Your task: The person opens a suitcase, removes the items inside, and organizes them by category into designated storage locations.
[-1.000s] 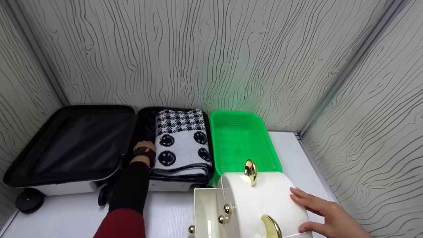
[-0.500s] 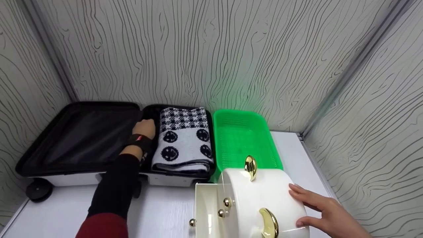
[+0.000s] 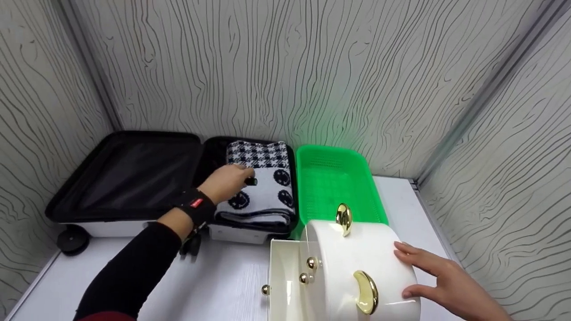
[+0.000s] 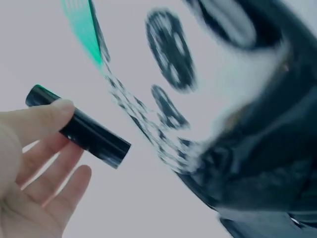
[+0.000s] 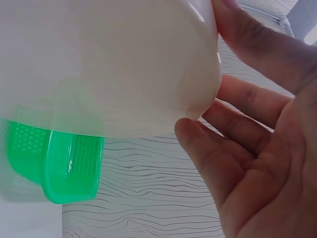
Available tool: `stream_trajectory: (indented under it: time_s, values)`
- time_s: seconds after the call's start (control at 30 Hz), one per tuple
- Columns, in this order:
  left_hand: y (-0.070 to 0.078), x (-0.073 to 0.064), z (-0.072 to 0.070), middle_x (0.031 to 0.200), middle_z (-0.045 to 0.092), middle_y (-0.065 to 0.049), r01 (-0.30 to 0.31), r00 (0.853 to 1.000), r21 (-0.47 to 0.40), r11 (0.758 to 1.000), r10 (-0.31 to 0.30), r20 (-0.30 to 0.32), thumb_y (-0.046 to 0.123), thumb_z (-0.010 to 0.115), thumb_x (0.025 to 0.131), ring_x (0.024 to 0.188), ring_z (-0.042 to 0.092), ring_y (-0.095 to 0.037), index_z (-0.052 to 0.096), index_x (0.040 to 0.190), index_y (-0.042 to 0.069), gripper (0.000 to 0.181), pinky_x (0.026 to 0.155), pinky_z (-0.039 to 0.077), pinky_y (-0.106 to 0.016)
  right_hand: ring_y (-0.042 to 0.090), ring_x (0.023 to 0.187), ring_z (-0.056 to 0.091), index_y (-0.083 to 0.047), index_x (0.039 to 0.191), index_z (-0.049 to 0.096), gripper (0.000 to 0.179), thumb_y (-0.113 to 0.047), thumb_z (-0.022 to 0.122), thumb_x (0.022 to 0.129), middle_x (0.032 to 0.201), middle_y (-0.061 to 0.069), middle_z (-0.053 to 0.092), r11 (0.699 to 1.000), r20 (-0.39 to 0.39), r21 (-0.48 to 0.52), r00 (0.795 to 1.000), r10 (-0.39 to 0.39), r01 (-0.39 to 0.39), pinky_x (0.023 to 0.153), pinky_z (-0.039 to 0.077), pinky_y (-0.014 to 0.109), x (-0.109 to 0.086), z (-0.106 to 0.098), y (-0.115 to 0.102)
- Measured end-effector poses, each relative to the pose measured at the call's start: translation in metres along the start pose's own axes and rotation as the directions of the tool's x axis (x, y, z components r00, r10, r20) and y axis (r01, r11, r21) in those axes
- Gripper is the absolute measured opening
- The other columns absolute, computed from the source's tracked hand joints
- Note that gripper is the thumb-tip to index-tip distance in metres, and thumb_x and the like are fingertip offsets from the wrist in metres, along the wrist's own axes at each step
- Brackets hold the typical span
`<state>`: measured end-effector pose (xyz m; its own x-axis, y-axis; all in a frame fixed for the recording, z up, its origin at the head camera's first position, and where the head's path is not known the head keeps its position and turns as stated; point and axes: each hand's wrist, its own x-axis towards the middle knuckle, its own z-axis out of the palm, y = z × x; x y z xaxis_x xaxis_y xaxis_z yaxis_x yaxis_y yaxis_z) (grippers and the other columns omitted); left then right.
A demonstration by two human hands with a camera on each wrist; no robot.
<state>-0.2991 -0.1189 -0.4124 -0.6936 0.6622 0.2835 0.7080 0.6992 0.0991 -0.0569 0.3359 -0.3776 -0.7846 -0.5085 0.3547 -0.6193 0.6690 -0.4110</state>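
My left hand point(image 3: 226, 182) pinches a small black cylindrical tube point(image 4: 79, 126) between thumb and fingers. In the head view it is over the folded black-and-white towel point(image 3: 267, 189), which has smiley faces and a houndstooth band. That towel lies in the right half of an open suitcase point(image 3: 214, 149). Fingers spread, my right hand point(image 3: 439, 278) touches the right side of a white rounded cosmetics organizer point(image 3: 339, 254) with gold handles. In the right wrist view its fingertips rest at the organizer's smooth edge. A drawer point(image 3: 285, 276) with a gold knob stands pulled out on the organizer's left.
A green perforated plastic basket point(image 3: 334, 183) stands between suitcase and organizer, against the back wall. The suitcase's left half point(image 3: 129, 178) has a dark lining and black wheels point(image 3: 72, 240). Everything sits on a white table point(image 3: 218, 276), with wood-patterned panels around it.
My left hand has come up out of the suitcase, beside the towel, and moved right over the towel with the black tube. The right hand keeps its place on the organizer.
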Motion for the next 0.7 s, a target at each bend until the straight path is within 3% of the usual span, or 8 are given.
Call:
stream_trajectory:
  time_s: [0.07,0.17,0.33,0.5,0.7]
  values:
    - [0.016,-0.002,0.003,0.096,0.067,-0.009,-0.110,0.994,0.020,0.994,0.110,-0.019,0.007,0.073,0.087,0.083,0.067,-0.026,0.065,0.105,0.007,0.020,0.072,0.056,-0.035,-0.005,0.131,0.040,-0.006,0.132,0.061,0.072,-0.019,0.087,0.066,0.138,0.007,0.056,1.000,-0.002,-0.010,1.000,0.003,-0.003,0.098,0.030,0.004,0.000,-0.001,-0.001]
    - [0.040,-0.006,0.010,0.091,0.066,-0.006,-0.255,0.966,0.052,0.965,0.257,-0.026,0.005,0.073,0.086,0.080,0.065,-0.022,0.065,0.101,0.010,0.018,0.070,0.056,-0.032,-0.005,0.132,0.038,-0.007,0.131,0.062,0.071,-0.021,0.087,0.066,0.139,0.007,0.056,1.000,-0.001,-0.020,1.000,0.010,-0.010,0.099,0.029,0.004,0.000,-0.001,-0.002]
    - [0.071,-0.013,0.024,0.092,0.067,-0.001,-0.447,0.894,0.137,0.884,0.445,0.046,0.004,0.069,0.086,0.080,0.065,-0.017,0.066,0.100,0.013,0.018,0.067,0.055,-0.027,-0.004,0.134,0.036,-0.007,0.133,0.061,0.071,-0.020,0.087,0.068,0.140,0.009,0.055,1.000,0.006,-0.015,1.000,0.014,-0.014,0.100,0.028,0.005,0.000,-0.001,-0.002]
    - [0.091,-0.021,0.038,0.091,0.067,0.005,-0.570,0.822,0.221,0.791,0.552,0.144,0.005,0.069,0.082,0.080,0.063,-0.013,0.066,0.097,0.019,0.020,0.068,0.053,-0.024,-0.004,0.135,0.035,-0.006,0.135,0.058,0.070,-0.020,0.085,0.071,0.142,0.009,0.053,1.000,0.029,0.015,0.999,0.024,-0.024,0.100,0.028,0.005,0.000,-0.001,-0.003]
    - [0.110,-0.031,0.053,0.089,0.066,0.012,-0.655,0.754,0.311,0.689,0.619,0.219,0.012,0.070,0.083,0.078,0.061,-0.008,0.066,0.093,0.025,0.017,0.062,0.049,-0.021,-0.002,0.136,0.035,-0.006,0.133,0.060,0.069,-0.021,0.085,0.071,0.141,0.009,0.054,0.999,0.027,0.024,0.999,0.024,-0.024,0.099,0.029,0.004,0.001,-0.002,-0.005]
